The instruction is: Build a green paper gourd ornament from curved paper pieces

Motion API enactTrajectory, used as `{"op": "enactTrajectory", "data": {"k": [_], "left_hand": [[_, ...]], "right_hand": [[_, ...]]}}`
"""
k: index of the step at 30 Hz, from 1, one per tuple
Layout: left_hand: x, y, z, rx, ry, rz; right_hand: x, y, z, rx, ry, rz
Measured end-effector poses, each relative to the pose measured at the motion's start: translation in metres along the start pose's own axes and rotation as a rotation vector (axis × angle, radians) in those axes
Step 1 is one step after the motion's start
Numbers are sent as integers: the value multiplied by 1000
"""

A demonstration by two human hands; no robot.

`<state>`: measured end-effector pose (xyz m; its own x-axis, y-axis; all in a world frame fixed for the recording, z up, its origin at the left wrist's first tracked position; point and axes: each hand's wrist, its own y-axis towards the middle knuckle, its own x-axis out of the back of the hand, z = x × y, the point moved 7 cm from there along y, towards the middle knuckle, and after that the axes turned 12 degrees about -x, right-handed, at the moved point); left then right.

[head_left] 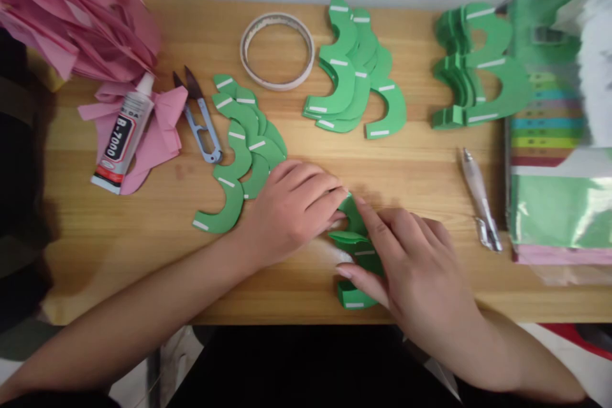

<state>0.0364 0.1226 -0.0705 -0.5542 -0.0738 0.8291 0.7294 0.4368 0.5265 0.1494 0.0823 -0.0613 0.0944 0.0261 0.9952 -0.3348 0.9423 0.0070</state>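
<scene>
Along the near edge of the surface, just right of its middle, we've got the action: a small green bundle of curved layers, pale strips showing, close to us where both hands can work it. Our left hand has its fingers drawn together, pinching the bundle's far end with the fingertips, apparently to keep those layers lined up. Our right hand lies over the other side, index finger reaching to that same end, thumb well apart from it, seemingly steadying the lot; whether the thumb grips underneath, we can't tell. Left of us, green arches lie overlapped in a fan, and towards the far edge sits another fan, strips facing up, perhaps so none gets covered. Near the far right corner, thicker stacks are parked out of the way, beside a plastic packet on the right edge, with a pen short of it. Over by the far left corner, a glue tube rests on pink paper, snips alongside, probably for easy reach, and a tape roll lies flat between the fans.
</scene>
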Motion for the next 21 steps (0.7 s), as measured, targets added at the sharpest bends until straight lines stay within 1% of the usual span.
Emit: {"op": "enactTrajectory", "data": {"k": [3,7,19,21], "left_hand": [[0,0,0,-4,7,-7],[-2,-1,2,32,-17,10],[-3,-2,2,64,-29,29],[-3,-1,1,50,-16,20]], "right_hand": [[-3,-1,0,-4,-29,2],[-8,-2,3,19,-46,20],[-9,-4,8,34,-204,15],[-8,-4,9,34,-222,18]]}}
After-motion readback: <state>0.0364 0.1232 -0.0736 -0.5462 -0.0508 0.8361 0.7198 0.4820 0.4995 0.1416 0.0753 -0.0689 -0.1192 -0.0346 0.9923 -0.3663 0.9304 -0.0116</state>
